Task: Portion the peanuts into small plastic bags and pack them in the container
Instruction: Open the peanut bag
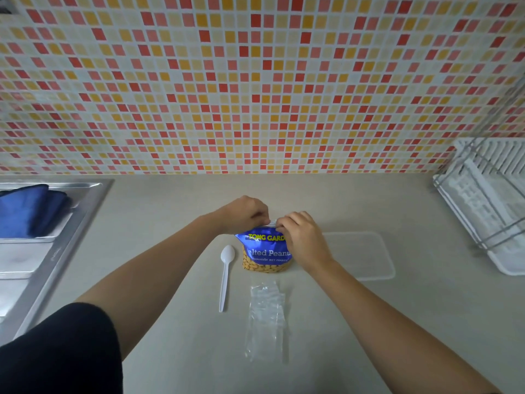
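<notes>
Pinching peanut pkt [263, 246]: L hand [245, 214], R hand [303, 238]

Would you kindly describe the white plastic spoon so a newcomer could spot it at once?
On the beige countertop, find the upright blue peanut packet. Just left of it lies the white plastic spoon, bowl toward the tiled wall. Unlike the clear plastic bags beside it, it is opaque and long-handled.

Blue peanut packet [265, 245] with yellow and white lettering; tan peanuts show through its window. White spoon [225, 275]. Clear bags [267, 319]. Beige worktop [176, 336]. Red, orange, pink and cream mosaic wall [255, 81]. Blue cloth [28, 210].
</notes>
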The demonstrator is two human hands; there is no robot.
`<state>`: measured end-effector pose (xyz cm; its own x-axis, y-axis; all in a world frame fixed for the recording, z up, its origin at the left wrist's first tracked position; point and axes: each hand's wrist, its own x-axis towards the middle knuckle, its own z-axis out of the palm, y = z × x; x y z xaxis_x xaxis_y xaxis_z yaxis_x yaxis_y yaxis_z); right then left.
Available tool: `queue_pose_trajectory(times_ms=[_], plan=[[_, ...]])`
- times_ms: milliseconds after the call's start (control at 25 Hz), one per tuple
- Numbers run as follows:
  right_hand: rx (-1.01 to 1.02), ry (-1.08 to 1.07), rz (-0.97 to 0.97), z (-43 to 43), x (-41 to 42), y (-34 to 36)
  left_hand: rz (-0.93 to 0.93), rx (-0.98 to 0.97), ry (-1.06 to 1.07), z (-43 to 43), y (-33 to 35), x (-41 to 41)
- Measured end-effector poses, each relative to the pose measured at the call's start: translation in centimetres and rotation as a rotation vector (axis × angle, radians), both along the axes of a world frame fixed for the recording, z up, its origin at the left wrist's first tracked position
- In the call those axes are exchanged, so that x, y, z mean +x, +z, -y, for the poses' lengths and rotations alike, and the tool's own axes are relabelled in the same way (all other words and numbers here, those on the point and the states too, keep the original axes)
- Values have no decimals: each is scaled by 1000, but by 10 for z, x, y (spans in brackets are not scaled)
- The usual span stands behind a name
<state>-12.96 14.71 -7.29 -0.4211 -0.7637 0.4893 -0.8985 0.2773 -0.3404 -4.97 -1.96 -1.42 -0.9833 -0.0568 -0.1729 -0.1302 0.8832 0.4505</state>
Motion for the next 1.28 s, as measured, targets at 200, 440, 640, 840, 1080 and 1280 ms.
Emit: queue_pose_trajectory(times_ms=[200, 440, 640, 840, 1080, 1280], plan=[[59, 30, -31, 1, -1, 3, -102, -60, 41, -6, -8, 4], [16, 86, -48, -3, 6, 6, -78, -103, 153, 1, -5, -4], [156, 132, 141, -13, 6, 29, -125, -163, 122, -5, 6, -9], [343, 281, 372, -22, 2, 59, -262, -144, 171, -9, 7, -2], [291, -43, 515, -17, -11, 53, -117, 57, 376, -17, 14, 21], [307, -51, 661, -16, -6, 60, -23, 155, 477, -25, 14, 30]])
